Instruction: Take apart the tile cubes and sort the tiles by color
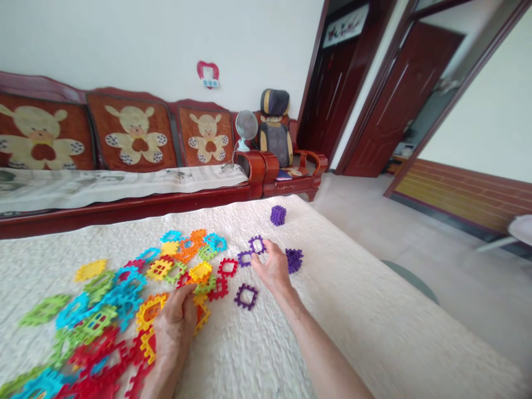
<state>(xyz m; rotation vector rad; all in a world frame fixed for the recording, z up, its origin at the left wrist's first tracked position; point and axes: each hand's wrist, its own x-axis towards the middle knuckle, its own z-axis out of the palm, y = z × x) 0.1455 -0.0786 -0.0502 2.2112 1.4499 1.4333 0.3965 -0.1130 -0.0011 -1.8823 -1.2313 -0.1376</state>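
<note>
My right hand is closed, thumb and fingers pinching a purple square interlocking frame piece. Just beside it lies a second purple frame piece, and a third purple frame piece lies nearer to me. A purple stack stands right of that hand; farther back is a purple block of pieces. My left hand rests over the right side of a mixed-colour pile, fingers curled together beside yellow pieces. Whatever may be between those fingers is hidden.
The pile of red, blue, green, yellow and orange pieces spreads over the left of the table's cream quilted cover. Beyond the table stand a wooden sofa with bear cushions, a small fan and a chair with a massage pad.
</note>
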